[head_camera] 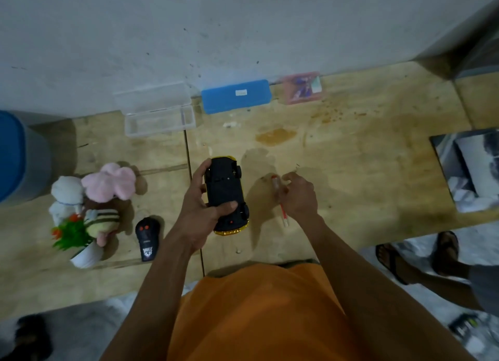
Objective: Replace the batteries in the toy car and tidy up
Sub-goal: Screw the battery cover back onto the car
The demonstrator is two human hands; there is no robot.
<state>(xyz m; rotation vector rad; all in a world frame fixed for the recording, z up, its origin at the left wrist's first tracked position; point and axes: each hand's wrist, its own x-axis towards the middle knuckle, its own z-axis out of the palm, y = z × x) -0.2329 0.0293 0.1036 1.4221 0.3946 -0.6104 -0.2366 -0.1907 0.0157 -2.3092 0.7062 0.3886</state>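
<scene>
The left hand (201, 214) is gripping the toy car (226, 195), which is lying upside down with its black underside facing up and its yellow body showing at both ends; the thumb is curling over the near part of the chassis while the other fingers (201, 171) are wrapping around the car's left side. The car is sitting over the middle of the wooden desk (364, 158), though whether it is resting on the surface or being held just above it is hard to tell. The right hand (297, 195) is holding a red-and-white screwdriver (280, 198) just beside the car on its right, fingers curled around the middle of the tool, whose one end is pointing toward the wall and the other toward the person. A black remote control (147, 237) is lying on the desk to the left of the car, near a cluster of plush toys (108, 193) and a small white pot with a green plant (78, 241). Against the wall, an open clear plastic case (159, 117) is lying beside a blue box (236, 95) and a pink packet (302, 87). The person is wearing an orange shirt (256, 314).
</scene>
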